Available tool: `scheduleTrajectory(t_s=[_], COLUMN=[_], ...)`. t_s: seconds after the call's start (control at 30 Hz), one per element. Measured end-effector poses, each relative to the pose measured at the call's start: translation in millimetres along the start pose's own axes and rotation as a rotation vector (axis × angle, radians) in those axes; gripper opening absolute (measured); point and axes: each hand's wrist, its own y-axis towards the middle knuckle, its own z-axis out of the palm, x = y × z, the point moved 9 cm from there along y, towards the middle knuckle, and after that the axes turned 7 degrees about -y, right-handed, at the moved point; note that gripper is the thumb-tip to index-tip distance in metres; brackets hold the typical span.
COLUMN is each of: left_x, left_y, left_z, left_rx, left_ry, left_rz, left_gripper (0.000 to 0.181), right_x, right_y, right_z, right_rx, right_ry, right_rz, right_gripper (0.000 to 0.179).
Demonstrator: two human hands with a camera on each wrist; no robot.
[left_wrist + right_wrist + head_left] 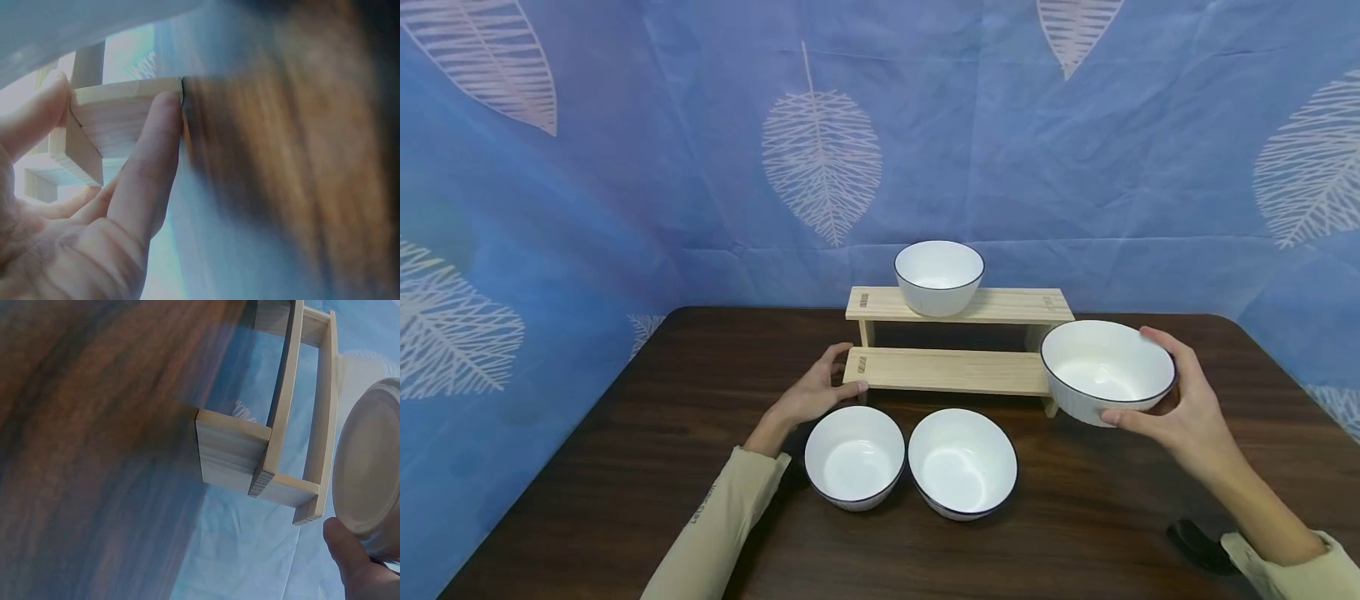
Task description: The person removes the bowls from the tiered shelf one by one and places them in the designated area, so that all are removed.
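Observation:
A two-step wooden rack (955,371) stands on the dark table. My left hand (816,390) grips the left end of its lower step, thumb toward the front and fingers toward the back. In the left wrist view, the fingers (147,169) lie against the end of the rack. My right hand (1180,408) holds a white, dark-rimmed bowl (1105,367) by its right side, upright in the air beside the rack's right end. The right wrist view shows this bowl's underside (369,462). Another white bowl (938,279) sits on the upper step.
Two more white bowls, a left one (855,458) and a right one (962,463), stand side by side on the table (1060,533) before the rack. A black object (1201,546) lies near my right sleeve. Behind hangs a blue leaf-patterned cloth (700,167).

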Motion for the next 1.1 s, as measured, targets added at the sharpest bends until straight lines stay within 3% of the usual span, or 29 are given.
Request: scheduleTrajectory(t_s=[0.73,1.1], left_x=[-3.4,-3.8], left_y=[1.6,2.1], left_z=[-3.6,-3.3], left_rx=[-0.001,0.003], left_ry=[-0.002,0.000], left_rz=[-0.007,-0.003], left_gripper=[0.077,0.077], right_x=[1.9,-4.3], right_y=[-17.1,-26.3], right_z=[12.3,18.4], right_rx=[0.124,0.165], right_ry=[0.050,-0.013], right_rz=[-0.023,0.012], right_gripper=[0.114,0.113])
